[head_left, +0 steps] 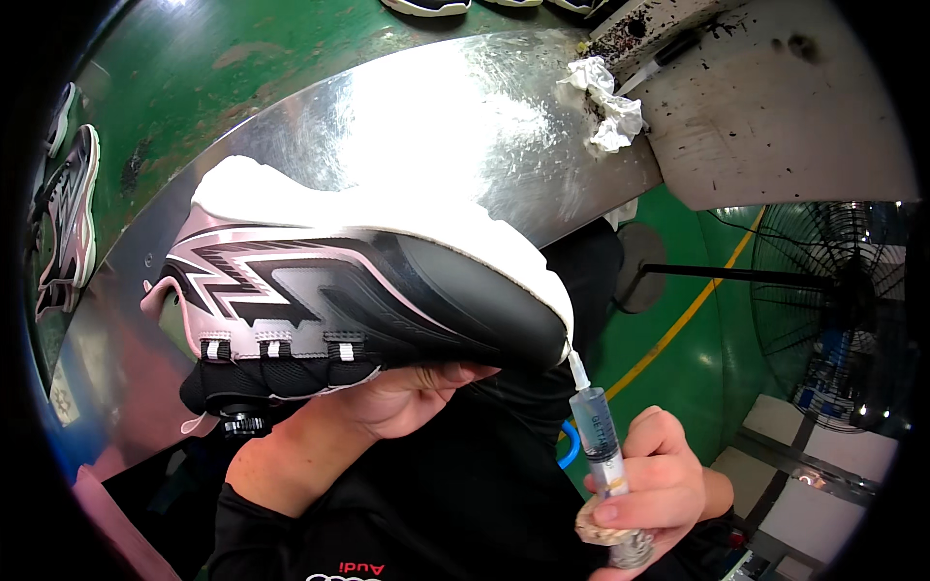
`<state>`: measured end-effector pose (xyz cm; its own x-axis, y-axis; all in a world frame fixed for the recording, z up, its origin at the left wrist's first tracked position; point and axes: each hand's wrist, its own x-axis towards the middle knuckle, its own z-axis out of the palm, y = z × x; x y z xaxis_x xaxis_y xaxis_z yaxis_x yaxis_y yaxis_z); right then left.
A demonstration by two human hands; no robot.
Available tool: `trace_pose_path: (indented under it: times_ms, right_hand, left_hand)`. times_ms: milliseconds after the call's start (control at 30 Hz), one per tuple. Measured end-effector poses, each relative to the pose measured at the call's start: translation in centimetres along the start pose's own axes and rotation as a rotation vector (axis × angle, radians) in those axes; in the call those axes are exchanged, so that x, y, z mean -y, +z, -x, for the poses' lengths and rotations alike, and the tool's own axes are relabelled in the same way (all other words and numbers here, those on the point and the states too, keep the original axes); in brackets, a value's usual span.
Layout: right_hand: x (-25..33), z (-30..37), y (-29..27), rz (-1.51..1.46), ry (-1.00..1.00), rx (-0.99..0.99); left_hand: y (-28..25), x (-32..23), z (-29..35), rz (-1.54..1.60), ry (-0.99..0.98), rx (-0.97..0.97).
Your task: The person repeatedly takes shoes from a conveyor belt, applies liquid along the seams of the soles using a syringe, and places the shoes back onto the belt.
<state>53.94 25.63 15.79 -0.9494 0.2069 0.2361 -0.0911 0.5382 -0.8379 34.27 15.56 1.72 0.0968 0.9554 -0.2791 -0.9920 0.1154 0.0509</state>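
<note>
A pink, black and grey sneaker [320, 290] with a thick white sole [387, 208] is held on its side, sole turned away from me. My left hand [412, 397] grips it from below, around the upper, with the fingers partly hidden behind the shoe. My right hand [659, 474] is closed around a syringe [596, 426] holding clear liquid. Its white tip [577, 368] meets the toe end of the shoe, at the edge between sole and upper. Tan and whitish wrapping [605, 528] covers the syringe's lower end. A black dial [242, 420] hangs at the shoe's collar side.
A shiny metal table [513, 126] lies beyond the shoe, with crumpled white tissue [610, 107] and a black-handled tool [668, 53] at its far right. More sneakers [73, 213] stand at the left on a green surface. A black fan [833, 290] is at the right.
</note>
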Motion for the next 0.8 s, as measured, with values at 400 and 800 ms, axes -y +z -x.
trace_pose_path:
  times_ms: [400,800]
  right_hand:
    - [-1.1,0.0,3.4,0.540,-0.058,-0.093]
    - [-2.5,0.5,4.8,0.740,-0.157,-0.166]
  left_hand:
    - [1.2,-0.5,-1.0,0.028,-0.015,0.114]
    - [2.0,-0.1,-1.2,0.024,0.037,0.154]
